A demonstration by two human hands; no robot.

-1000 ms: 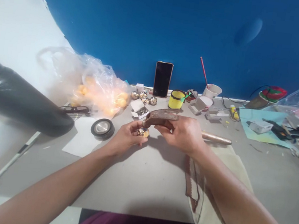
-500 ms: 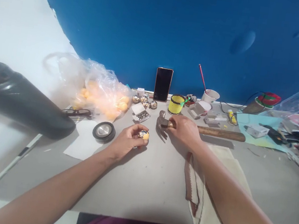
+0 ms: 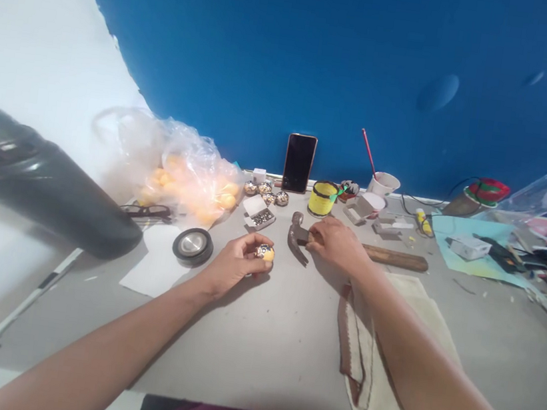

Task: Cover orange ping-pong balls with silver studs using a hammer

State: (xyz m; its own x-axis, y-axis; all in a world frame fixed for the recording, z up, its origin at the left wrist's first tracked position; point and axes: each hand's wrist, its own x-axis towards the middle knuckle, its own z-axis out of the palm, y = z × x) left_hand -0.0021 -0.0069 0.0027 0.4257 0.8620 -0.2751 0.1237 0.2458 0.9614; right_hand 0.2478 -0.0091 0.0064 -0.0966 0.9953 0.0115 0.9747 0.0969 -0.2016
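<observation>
My left hand [image 3: 235, 264] is closed around a small orange ball [image 3: 266, 253] partly covered with shiny silver tacks, just above or on the table; I cannot tell which. With my right hand [image 3: 337, 246] I grip a claw hammer [image 3: 395, 257] by the handle close to its head, the claw turned toward me. The hammer lies at or very near the tabletop. Beyond my left hand is a small open box [image 3: 259, 215] of metal tacks, with several tack-covered balls [image 3: 269, 198] behind it.
A plastic bag of orange balls [image 3: 191, 177], a round black lid [image 3: 192, 246] on white paper and a big dark bottle [image 3: 49, 182] are on the left. A phone [image 3: 300, 163] leans on the wall near a yellow container [image 3: 322, 200]. A folded cloth [image 3: 395, 355] lies under my right forearm.
The hammer has come down toward the table in my right hand, its handle end shifting left and its shadow gap closing. My left hand still holds the ball. The view has tilted slightly.
</observation>
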